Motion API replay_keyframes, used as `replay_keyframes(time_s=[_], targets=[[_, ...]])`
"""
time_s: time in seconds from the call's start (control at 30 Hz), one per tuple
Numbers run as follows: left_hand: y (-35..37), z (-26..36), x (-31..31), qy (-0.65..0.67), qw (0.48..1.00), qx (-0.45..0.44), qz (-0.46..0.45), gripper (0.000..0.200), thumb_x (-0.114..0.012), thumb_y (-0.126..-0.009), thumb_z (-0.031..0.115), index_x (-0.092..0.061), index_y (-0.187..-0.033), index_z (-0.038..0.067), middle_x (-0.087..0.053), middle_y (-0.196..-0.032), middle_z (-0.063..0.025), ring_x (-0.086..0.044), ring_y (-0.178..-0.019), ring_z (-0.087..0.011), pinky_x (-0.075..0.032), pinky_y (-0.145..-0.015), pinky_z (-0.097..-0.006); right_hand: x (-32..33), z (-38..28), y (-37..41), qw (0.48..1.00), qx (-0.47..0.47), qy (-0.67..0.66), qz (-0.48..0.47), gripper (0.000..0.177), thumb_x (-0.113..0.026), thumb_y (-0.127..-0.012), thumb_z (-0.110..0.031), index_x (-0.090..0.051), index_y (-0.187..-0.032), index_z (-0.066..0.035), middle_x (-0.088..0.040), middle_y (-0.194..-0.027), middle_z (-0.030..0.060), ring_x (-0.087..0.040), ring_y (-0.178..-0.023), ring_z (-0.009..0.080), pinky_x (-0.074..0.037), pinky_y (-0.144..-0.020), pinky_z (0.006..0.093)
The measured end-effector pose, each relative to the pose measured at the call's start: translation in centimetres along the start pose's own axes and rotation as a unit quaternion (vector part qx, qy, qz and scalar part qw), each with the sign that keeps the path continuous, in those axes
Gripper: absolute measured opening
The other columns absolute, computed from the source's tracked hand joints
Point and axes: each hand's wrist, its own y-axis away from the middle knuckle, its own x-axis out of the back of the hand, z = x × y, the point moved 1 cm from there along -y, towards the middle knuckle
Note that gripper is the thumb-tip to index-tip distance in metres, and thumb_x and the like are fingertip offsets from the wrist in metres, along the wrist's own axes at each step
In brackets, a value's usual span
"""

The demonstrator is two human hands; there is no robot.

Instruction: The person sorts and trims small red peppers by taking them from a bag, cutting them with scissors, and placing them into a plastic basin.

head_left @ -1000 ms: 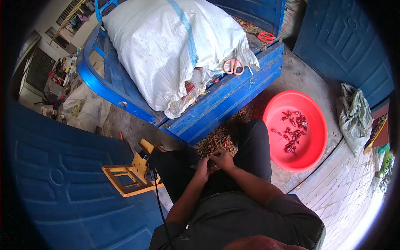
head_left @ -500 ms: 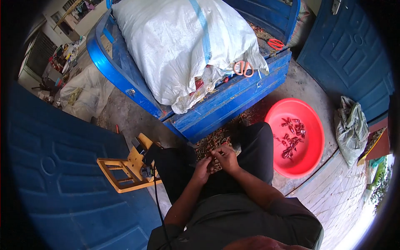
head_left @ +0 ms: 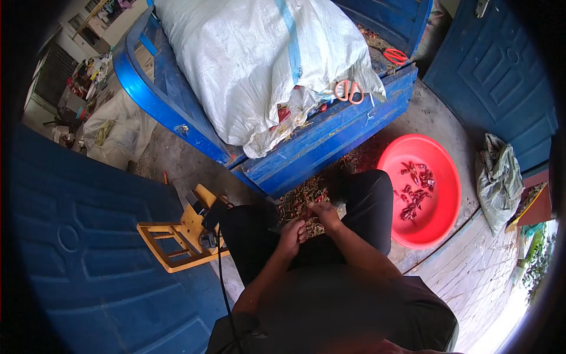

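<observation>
Between my knees, above a heap of dried red and straw-coloured plant bits [head_left: 314, 192], both hands are close together. My left hand [head_left: 292, 234] has its fingers curled closed round something small that I cannot make out. Just to its right, my right hand [head_left: 325, 215] is pinched closed, with a small dark reddish piece near its fingertips. A red basin [head_left: 443, 203] right of my knee holds dark red dried pods [head_left: 415, 197]. A full white woven sack [head_left: 236, 65] lies in the blue cart [head_left: 330, 144], its mouth showing some red pods.
Orange-handled scissors [head_left: 349, 92] rest at the cart's edge, and red-handled scissors [head_left: 394, 56] lie farther back. A yellow wooden stool [head_left: 191, 227] with black devices and a cable is at my left. Blue doors [head_left: 88, 236] flank me; a grey sack [head_left: 498, 183] sits beyond the basin.
My hands have moved slightly apart; the left fingers are more curled and the right hand is a little higher. The view has shifted slightly.
</observation>
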Motion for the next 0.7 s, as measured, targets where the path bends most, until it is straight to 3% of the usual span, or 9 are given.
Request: replay_keyframes(time_s=[0.07, 0.13, 0.17, 0.23, 0.27, 0.3, 0.37, 0.53, 0.7], targets=[[-0.2, 0.0, -0.1, 0.006, 1.0, 0.0, 0.016, 0.011, -0.055, -0.094, 0.012, -0.057, -0.104, 0.009, -0.042, -0.063, 0.0048, -0.04, -0.05, -0.0071, -0.03, -0.044, -0.0234, 0.9, 1.2, -1.5, 1.0, -0.007, -0.013, 0.009, 0.027, -0.065, -0.095, -0.033, -0.064, -0.084, -0.008, -0.065, -0.081, 0.0029, -0.061, -0.076, 0.0126, -0.048, -0.066, 0.0281], [-0.2, 0.0, 0.2, 0.017, 1.0, -0.02, 0.01, 0.01, -0.054, -0.093, 0.01, -0.057, -0.102, 0.009, -0.041, -0.062, 0.0049, -0.038, -0.048, -0.0071, -0.029, -0.043, -0.0234, 3.1, 4.7, -4.4, 0.981, -0.052, -0.185, -0.011, 0.027, -0.064, -0.095, -0.034, -0.065, -0.086, -0.008, -0.065, -0.082, 0.0028, -0.061, -0.074, 0.0123, -0.048, -0.063, 0.029], [0.0, 0.0, 0.5, 0.026, 0.999, -0.041, 0.004, 0.009, -0.054, -0.092, 0.009, -0.058, -0.1, 0.008, -0.04, -0.061, 0.005, -0.036, -0.046, -0.0071, -0.028, -0.041, -0.0234, 2.5, 3.4, -3.2, 0.981, -0.056, -0.184, -0.01, 0.027, -0.064, -0.095, -0.034, -0.065, -0.086, -0.008, -0.065, -0.082, 0.0028, -0.061, -0.074, 0.0123, -0.048, -0.063, 0.029], [0.4, 0.3, 1.1, -0.006, 1.0, -0.028, 0.003, 0.009, -0.053, -0.093, 0.009, -0.058, -0.099, 0.008, -0.039, -0.061, 0.0047, -0.035, -0.046, -0.0074, -0.028, -0.042, -0.0245, 1.6, 0.1, -1.3, 0.998, -0.005, -0.011, 0.057, 0.025, -0.065, -0.095, -0.028, -0.064, -0.087, -0.004, -0.065, -0.078, 0.0033, -0.061, -0.068, 0.0128, -0.049, -0.063, 0.03], [0.7, 0.2, 1.5, -0.039, 0.999, -0.013, 0.004, 0.009, -0.052, -0.093, 0.008, -0.059, -0.099, 0.007, -0.039, -0.061, 0.0043, -0.034, -0.046, -0.0078, -0.028, -0.043, -0.0256, 1.7, 1.1, -1.7, 0.995, 0.084, 0.043, 0.026, 0.024, -0.066, -0.095, -0.027, -0.064, -0.088, -0.004, -0.065, -0.078, 0.0033, -0.062, -0.069, 0.0122, -0.05, -0.063, 0.0304], [0.9, 0.1, 1.7, -0.037, 0.999, -0.011, 0.008, 0.009, -0.052, -0.093, 0.008, -0.059, -0.099, 0.007, -0.039, -0.061, 0.0043, -0.034, -0.046, -0.0078, -0.028, -0.043, -0.0256, 1.5, 1.3, -1.4, 0.996, 0.079, 0.043, 0.024, 0.024, -0.066, -0.095, -0.027, -0.064, -0.088, -0.004, -0.065, -0.078, 0.0033, -0.062, -0.069, 0.0122, -0.05, -0.063, 0.0304], [1.0, 0.2, 2.2, -0.015, 1.0, -0.004, 0.018, 0.009, -0.053, -0.091, 0.007, -0.06, -0.098, 0.008, -0.039, -0.059, 0.0047, -0.036, -0.045, -0.0073, -0.027, -0.041, -0.023, 0.4, -0.1, 0.2, 0.968, 0.17, 0.182, -0.014, 0.024, -0.066, -0.096, -0.026, -0.063, -0.088, -0.004, -0.065, -0.077, 0.0033, -0.063, -0.071, 0.0114, -0.051, -0.062, 0.0288], [1.0, 0.6, 2.3, 0.023, 0.999, -0.009, 0.034, 0.011, -0.052, -0.094, 0.011, -0.061, -0.099, 0.007, -0.041, -0.062, 0.0049, -0.038, -0.05, -0.0075, -0.031, -0.045, -0.0238, 0.7, -4.1, 2.2, 0.976, 0.069, 0.135, -0.159, 0.018, -0.064, -0.098, -0.023, -0.062, -0.093, -0.005, -0.068, -0.083, 0.0034, -0.064, -0.066, 0.0092, -0.053, -0.061, 0.0255], [0.2, 0.5, 2.2, -0.026, 0.999, -0.022, 0.018, 0.017, -0.048, -0.099, 0.018, -0.062, -0.101, 0.008, -0.049, -0.068, 0.0046, -0.045, -0.055, -0.0078, -0.036, -0.049, -0.0252, -1.2, -2.7, 3.4, 0.966, -0.026, 0.154, -0.205, 0.012, -0.065, -0.097, -0.016, -0.063, -0.098, -0.004, -0.069, -0.083, 0.0035, -0.069, -0.071, 0.0125, -0.055, -0.064, 0.0252]])
